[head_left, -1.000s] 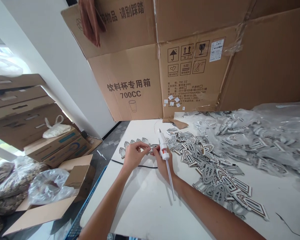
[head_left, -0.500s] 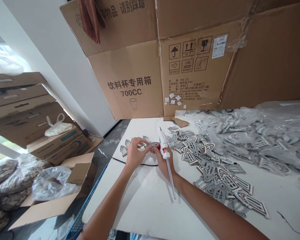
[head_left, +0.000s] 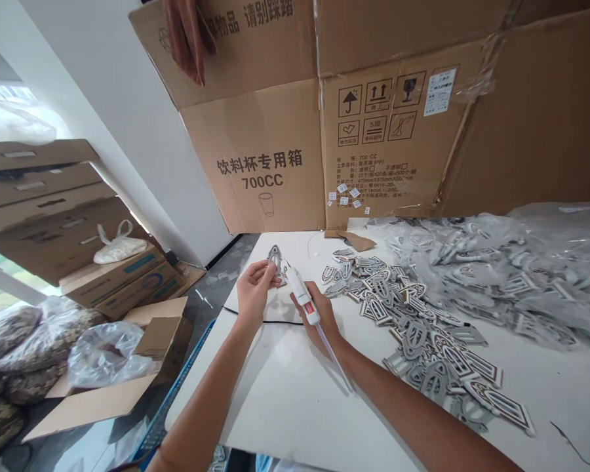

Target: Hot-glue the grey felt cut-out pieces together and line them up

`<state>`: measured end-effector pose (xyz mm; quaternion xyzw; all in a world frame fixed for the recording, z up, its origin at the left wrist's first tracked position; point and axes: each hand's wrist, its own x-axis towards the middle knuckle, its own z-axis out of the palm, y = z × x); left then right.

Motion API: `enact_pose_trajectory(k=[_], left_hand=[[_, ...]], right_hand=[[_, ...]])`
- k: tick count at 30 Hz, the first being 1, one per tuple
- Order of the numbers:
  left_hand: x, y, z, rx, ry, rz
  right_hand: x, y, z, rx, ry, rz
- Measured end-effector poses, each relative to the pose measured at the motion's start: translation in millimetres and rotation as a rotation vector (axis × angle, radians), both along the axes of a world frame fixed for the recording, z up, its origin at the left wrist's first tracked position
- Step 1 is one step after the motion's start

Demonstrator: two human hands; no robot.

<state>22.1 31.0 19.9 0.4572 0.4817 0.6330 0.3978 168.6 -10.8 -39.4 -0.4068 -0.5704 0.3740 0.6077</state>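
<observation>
Glue gun [head_left: 301,290] fills our curled right hand [head_left: 322,313], slanting up and left. Its tip is just beside the arch [head_left: 274,254], point up, that our left hand [head_left: 254,287] pinches near the far left corner of the table [head_left: 275,387]; we can't tell if they touch.

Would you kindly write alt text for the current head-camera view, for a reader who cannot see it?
A person's left hand holds up a small grey arched piece, and the right hand holds a white glue gun pointed toward it. Similar pieces lie heaped on the right of the white table, before brown cardboard.
</observation>
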Motion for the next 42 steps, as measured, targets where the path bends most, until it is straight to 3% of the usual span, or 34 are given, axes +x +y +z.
enact_pose_trajectory(k=[5, 12, 32, 42], left_hand=[[2, -6, 3.3, 0.093, 0.064, 0.029], [5, -13, 6.4, 0.127, 0.184, 0.050], [8, -15, 7.5, 0.153, 0.140, 0.027], [8, -16, 7.1, 0.198, 0.176, 0.036]], right_hand=[[-1, 2, -1.1, 0.077, -0.026, -0.004], [-1, 5, -5.1, 0.045, -0.029, -0.002], [-1, 9, -10.5, 0.175, -0.157, -0.058], [-1, 7, -4.4, 0.088, -0.167, -0.094]])
